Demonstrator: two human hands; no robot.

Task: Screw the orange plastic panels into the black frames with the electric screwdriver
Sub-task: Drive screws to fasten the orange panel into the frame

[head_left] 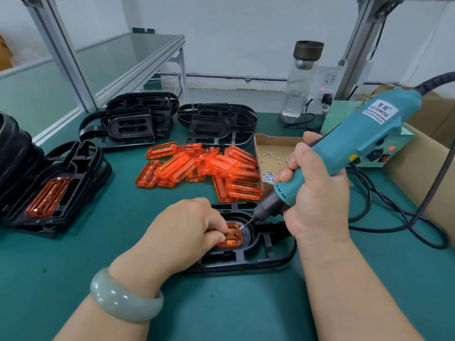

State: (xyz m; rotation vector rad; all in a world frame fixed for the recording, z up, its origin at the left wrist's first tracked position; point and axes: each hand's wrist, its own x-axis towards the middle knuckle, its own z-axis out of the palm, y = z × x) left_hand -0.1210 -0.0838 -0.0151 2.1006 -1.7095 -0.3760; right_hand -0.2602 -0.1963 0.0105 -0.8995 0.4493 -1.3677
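1. A green-matted desk [73, 267] carries everything; a large brown cardboard box [430, 168] stands at its right edge, its inside out of view.
2. Stacks of black plastic oval frames [128, 121] sit at the back left and back middle; a third stack at the left [61, 183] has an orange panel seated in its top frame.
3. One single black frame [246, 257] lies flat on the desk nearest the person, between the two forearms; a clear orange plastic panel [231, 238] sits in its central recess.
4. A loose pile of orange ribbed panels [204, 168] lies mid-desk, between the rear stacks and the single frame.
5. The teal electric screwdriver [357, 141] slants down from the upper right; its bit tip meets the near-right corner of the seated panel; a black cord leaves its top end.
6. A shallow open cardboard tray [270, 141], just right of the pile, holds small silver screws [268, 174], some scattered and more heaped in the near corner.
7. A tall glass bottle with a dark cap [301, 80] stands at the back, holding clear liquid low down.
8. Hands: the right hand [317, 190] is wrapped round the screwdriver's lower barrel; the left hand [182, 230] has its fingers curled, tips pressed on the seated panel beside the bit; whether they also pinch a screw I cannot tell.
9. A pale green bangle [123, 301] rings the left wrist.
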